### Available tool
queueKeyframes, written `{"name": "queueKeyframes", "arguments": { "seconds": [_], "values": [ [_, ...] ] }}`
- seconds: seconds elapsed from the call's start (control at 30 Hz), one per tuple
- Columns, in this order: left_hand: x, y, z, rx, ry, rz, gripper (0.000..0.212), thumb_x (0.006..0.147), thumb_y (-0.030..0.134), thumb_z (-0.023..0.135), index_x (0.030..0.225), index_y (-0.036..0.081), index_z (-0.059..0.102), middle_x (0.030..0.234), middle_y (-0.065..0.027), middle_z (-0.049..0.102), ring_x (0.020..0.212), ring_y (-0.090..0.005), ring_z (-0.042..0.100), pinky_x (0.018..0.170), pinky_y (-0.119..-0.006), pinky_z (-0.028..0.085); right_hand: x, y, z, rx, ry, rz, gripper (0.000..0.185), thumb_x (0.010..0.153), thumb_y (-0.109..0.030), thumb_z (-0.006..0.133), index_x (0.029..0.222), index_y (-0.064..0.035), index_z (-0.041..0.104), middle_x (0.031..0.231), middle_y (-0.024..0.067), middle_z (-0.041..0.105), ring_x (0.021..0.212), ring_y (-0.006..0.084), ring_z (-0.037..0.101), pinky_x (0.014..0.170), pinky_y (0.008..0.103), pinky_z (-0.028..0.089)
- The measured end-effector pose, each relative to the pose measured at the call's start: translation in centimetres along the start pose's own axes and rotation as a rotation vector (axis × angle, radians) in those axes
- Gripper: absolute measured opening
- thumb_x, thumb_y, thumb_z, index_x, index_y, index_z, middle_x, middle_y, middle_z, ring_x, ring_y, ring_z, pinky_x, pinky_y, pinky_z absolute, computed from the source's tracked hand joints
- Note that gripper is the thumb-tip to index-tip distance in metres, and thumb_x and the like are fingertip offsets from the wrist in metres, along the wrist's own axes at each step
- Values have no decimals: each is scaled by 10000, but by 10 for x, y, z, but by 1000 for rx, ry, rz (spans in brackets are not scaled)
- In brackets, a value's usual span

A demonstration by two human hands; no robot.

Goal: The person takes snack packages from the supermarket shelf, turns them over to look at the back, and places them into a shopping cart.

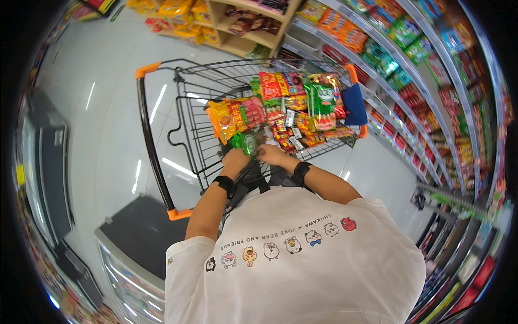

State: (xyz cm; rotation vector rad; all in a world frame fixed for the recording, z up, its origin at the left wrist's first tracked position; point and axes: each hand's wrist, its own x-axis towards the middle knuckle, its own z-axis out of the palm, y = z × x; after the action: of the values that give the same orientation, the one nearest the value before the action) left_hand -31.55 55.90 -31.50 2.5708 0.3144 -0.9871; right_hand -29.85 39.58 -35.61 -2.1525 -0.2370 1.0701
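A wire shopping cart (190,121) with orange corners stands before me, several snack packs inside. My left hand (236,160) is at the lower left edge of a green snack bag (246,143); my right hand (270,155) is at its right side, fingers curled. The fingertips are partly hidden, but both hands seem to grip the bag. Just beyond it lies a yellow and red snack pack (236,115). Farther right are a red and yellow pack (279,84), an upright green pack (321,105) and small red packets (293,131).
Shelves of bagged snacks (404,73) curve along the right. A wooden shelf unit (243,40) with yellow bags stands beyond the cart. A glass-fronted cabinet with a dark top (141,231) is at lower left, near the black cart handle (151,141).
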Motion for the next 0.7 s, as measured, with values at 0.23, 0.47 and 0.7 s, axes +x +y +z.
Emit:
{"name": "queueKeyframes", "arguments": {
  "seconds": [0.23,0.47,0.7],
  "values": [
    [17,3,-9,-464,-283,94,344,773,257,521,739,-77,593,580,-170,597,532,-254,616,505,-325,486,-9,15,-1,82,120,27,586,626,-293,675,1109,-13,497,960,156,597,871,295,576,758,347,455],
    [15,39,-30,-1060,-379,56,203,771,160,564,669,-11,523,556,-82,526,434,-193,514,422,-292,414,-12,-2,-1,-13,348,-122,784,577,-258,716,1221,6,357,1088,228,507,991,366,509,821,397,422],
    [-37,87,-105,-1338,-294,157,228,822,218,520,717,17,526,586,-62,537,477,-159,529,438,-246,374,-43,-63,-74,285,507,-375,664,632,33,577,1261,-34,374,1078,165,536,858,231,569,741,315,453]
  ]
}}
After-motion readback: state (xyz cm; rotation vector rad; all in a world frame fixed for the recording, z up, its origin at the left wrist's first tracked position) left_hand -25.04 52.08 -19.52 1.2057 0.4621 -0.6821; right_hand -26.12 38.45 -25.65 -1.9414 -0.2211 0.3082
